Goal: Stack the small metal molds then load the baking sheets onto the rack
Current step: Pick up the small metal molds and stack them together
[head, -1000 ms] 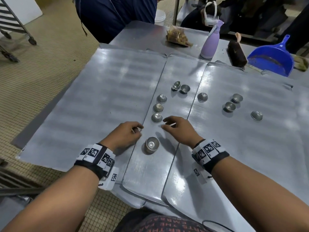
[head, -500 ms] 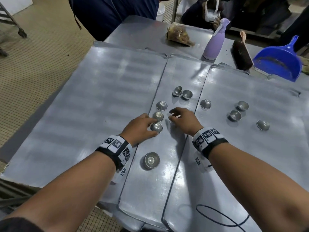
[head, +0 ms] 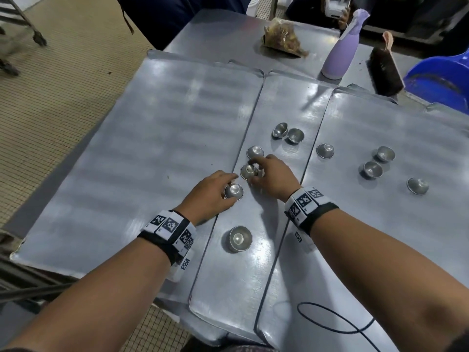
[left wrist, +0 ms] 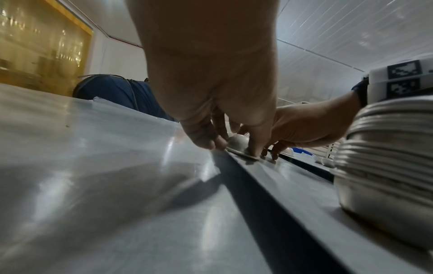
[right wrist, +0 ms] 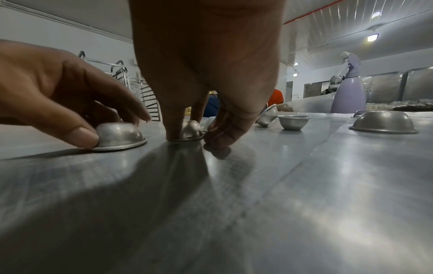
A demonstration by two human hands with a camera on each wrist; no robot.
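Note:
Three flat baking sheets lie side by side: left [head: 152,148], middle [head: 279,102], right [head: 380,224]. Small metal molds are scattered over the middle and right ones. My left hand [head: 229,185] pinches an upside-down mold [head: 234,192] by its sides at the seam of the left and middle sheets; the mold [left wrist: 237,142] is resting on the sheet. Just behind it, my right hand [head: 253,172] grips another upside-down mold [right wrist: 191,131] between fingers and thumb. A short stack of molds [head: 239,238] stands near me on the middle sheet.
Beyond the sheets stand a lilac spray bottle [head: 340,54], a brush [head: 385,69], a blue dustpan [head: 441,82] and a bag of scraps [head: 281,39]. A black cable [head: 337,321] loops near me. A wheeled rack [head: 17,19] stands far left. A person in dark blue [head: 177,16] is opposite.
Both hands moved forward from beside the stack to the row of molds. The left took hold of the nearest mold, the right the one behind it.

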